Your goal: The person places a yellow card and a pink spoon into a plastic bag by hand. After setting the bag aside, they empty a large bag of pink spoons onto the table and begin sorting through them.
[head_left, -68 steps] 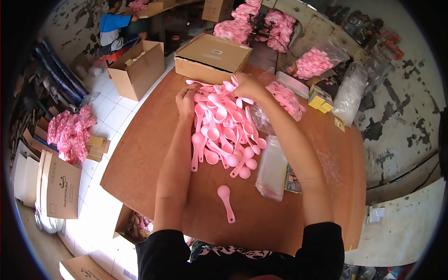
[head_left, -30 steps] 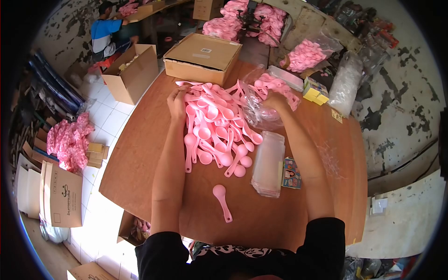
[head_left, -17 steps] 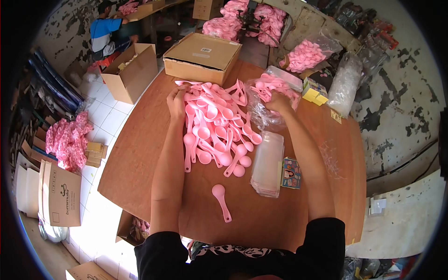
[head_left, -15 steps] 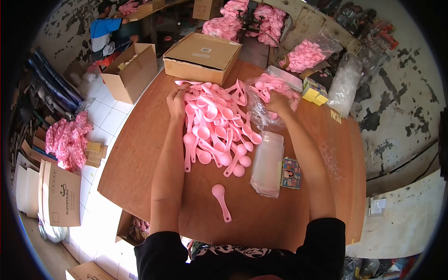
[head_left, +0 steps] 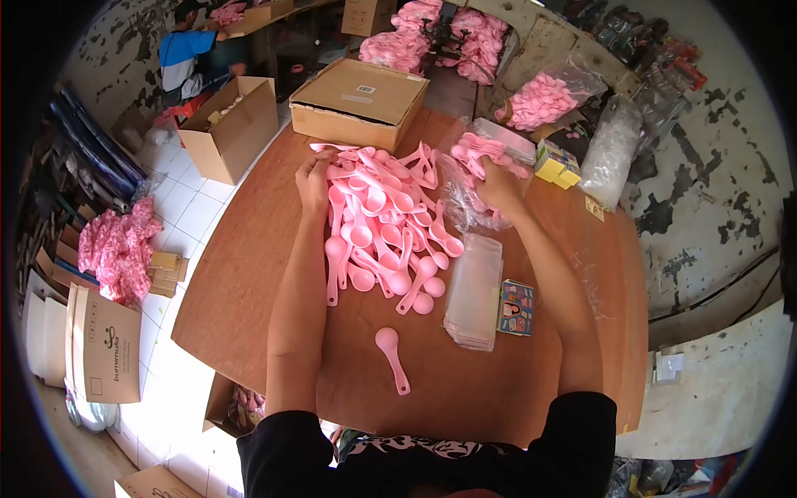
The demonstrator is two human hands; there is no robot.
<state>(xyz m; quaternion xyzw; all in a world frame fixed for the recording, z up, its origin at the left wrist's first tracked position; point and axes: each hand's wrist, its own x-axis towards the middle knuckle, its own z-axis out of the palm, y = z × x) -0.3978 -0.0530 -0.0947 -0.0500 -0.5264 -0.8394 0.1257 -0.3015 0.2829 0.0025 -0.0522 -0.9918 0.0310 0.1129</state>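
A heap of pink spoons [head_left: 378, 216] lies on the brown table [head_left: 241, 274]. My left hand [head_left: 313, 178] rests at the heap's upper left edge with its fingers bent around something too hidden to name, next to a spoon handle. At the heap's right, my right hand [head_left: 500, 187] is over a clear plastic bag [head_left: 465, 195] of pink spoons; its fingers are bent down among them and partly hidden. One single spoon [head_left: 392, 358] lies apart, nearer to me.
A closed cardboard box [head_left: 359, 104] stands behind the heap. Clear plastic sleeves [head_left: 475, 290] and a stack of printed cards [head_left: 515, 307] lie at right. Beyond are small yellow boxes [head_left: 557, 163] and a plastic roll [head_left: 613, 153]. A person [head_left: 184, 58] sits at the far left.
My right hand has shifted slightly at the bag, and the pink spoons beside it have moved. My left hand has stayed in nearly the same place.
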